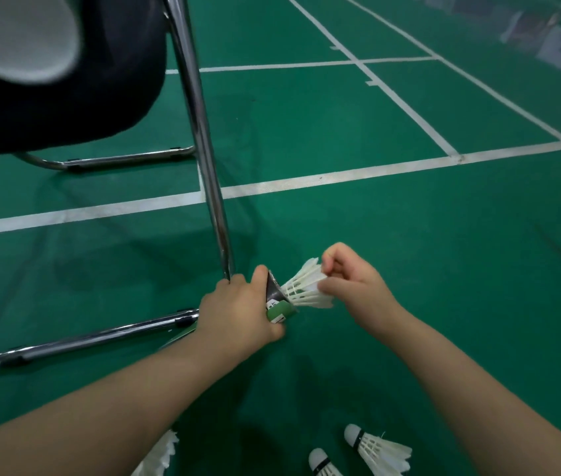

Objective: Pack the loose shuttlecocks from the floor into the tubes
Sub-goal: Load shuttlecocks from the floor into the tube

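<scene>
Green court floor [306, 125] with white lines [306, 182], a chrome chair [203, 132] alongside. The left hand [238, 310] grips a tube [277, 304]; the right hand [351, 280] pinches a shuttlecock [306, 286] at its mouth.

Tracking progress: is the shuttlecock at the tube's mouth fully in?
Partly in: the shuttlecock shows its feathers outside the tube, pinched by the right hand; the left hand grips it.

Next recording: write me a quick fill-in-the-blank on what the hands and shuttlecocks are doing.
1. The left hand grips the tube, with ____ shuttlecock poking from its mouth.
2. The right hand pinches that shuttlecock by its ____.
3. Other shuttlecocks lie on the ____ floor.
Missing: one; feathers; green.
</scene>
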`<state>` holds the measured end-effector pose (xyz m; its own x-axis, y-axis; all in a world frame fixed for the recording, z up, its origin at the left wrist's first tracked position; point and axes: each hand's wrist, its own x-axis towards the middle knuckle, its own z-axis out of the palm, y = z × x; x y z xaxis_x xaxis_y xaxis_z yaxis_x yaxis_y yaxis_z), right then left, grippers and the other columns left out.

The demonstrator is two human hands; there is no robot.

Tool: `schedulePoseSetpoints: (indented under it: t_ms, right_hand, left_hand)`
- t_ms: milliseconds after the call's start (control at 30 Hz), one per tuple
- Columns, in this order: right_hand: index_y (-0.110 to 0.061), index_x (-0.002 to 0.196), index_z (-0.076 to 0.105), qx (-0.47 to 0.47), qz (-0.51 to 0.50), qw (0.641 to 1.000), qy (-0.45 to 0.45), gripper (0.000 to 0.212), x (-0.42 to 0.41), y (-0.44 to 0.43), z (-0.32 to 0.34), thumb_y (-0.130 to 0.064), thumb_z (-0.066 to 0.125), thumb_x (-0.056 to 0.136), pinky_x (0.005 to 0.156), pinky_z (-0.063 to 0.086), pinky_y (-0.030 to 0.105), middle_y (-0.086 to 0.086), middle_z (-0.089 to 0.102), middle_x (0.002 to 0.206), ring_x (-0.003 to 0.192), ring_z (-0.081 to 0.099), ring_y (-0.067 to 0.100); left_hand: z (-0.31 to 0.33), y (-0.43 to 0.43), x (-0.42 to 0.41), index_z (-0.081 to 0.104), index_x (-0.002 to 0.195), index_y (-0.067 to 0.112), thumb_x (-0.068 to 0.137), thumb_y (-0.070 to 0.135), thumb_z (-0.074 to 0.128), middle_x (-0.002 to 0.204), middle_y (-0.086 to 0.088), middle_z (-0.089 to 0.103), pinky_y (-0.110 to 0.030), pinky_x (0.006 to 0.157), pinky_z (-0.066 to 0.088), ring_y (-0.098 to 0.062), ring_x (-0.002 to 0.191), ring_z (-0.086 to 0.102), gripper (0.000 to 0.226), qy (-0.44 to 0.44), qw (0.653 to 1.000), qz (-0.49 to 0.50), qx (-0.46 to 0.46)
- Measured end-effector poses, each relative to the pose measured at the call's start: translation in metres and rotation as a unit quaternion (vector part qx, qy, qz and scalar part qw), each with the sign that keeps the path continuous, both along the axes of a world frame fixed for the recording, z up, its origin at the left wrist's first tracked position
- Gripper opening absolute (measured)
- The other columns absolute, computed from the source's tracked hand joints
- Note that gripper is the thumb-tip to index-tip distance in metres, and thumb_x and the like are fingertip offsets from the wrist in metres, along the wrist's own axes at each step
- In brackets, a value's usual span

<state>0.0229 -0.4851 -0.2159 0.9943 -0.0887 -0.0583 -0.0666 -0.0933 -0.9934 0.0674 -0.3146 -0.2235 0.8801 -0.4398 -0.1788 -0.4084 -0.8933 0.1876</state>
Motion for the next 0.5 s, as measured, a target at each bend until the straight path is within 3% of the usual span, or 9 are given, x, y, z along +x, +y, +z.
schedulePoseSetpoints:
  t_ms: [100,233,300,433,500]
  right_hand:
    - [-0.017,0.077,0.044,0.006,0.016,1.000,-0.011,0.015,0.003,0.018,0.009,-0.008,0.050,0.067,0.054,0.035,0.017,-0.018,0.050,0.059,0.054,0.042,0.000]
    - [-0.021,0.080,0.046,-0.044,-0.020,0.999,0.004,0.026,0.005,0.044,0.011,-0.001,0.062,0.080,0.066,0.040,0.024,-0.008,0.054,0.074,0.059,0.048,0.002]
    - [-0.020,0.080,0.048,-0.032,-0.045,0.998,0.023,0.029,0.004,0.065,0.009,0.005,0.060,0.083,0.066,0.041,0.020,-0.007,0.056,0.071,0.058,0.050,0.000]
    - [-0.024,0.082,0.058,-0.048,-0.074,0.995,0.047,0.020,0.000,0.091,0.011,-0.006,0.056,0.089,0.066,0.041,0.012,-0.014,0.060,0.061,0.059,0.053,-0.005]
    - [-0.022,0.084,0.062,-0.053,-0.062,0.995,0.055,0.019,-0.005,0.099,0.015,-0.011,0.050,0.093,0.064,0.040,0.004,-0.014,0.061,0.070,0.062,0.053,-0.010]
  left_hand:
    - [0.010,0.015,-0.004,0.035,0.116,0.026,0.071,0.056,0.065,0.100,-0.002,0.051,-0.034,0.075,0.047,-0.023,0.094,0.050,0.062,0.007,1.000,-0.007,-0.016]
    - [0.021,0.031,-0.006,0.032,0.124,0.025,0.071,0.057,0.063,0.109,-0.004,0.053,-0.036,0.081,0.047,-0.025,0.101,0.050,0.069,-0.014,0.999,-0.013,-0.026]
    - [0.025,0.037,-0.005,0.031,0.125,0.025,0.073,0.056,0.063,0.110,-0.004,0.052,-0.036,0.080,0.047,-0.026,0.103,0.050,0.069,-0.020,0.999,-0.011,-0.037]
    - [0.027,0.053,0.001,0.031,0.123,0.025,0.073,0.055,0.063,0.109,-0.004,0.052,-0.035,0.077,0.045,-0.026,0.101,0.050,0.067,-0.014,0.999,-0.002,-0.049]
    - [0.027,0.061,0.000,0.032,0.122,0.025,0.072,0.055,0.063,0.107,-0.004,0.052,-0.035,0.075,0.044,-0.026,0.099,0.050,0.066,-0.018,0.998,-0.002,-0.053]
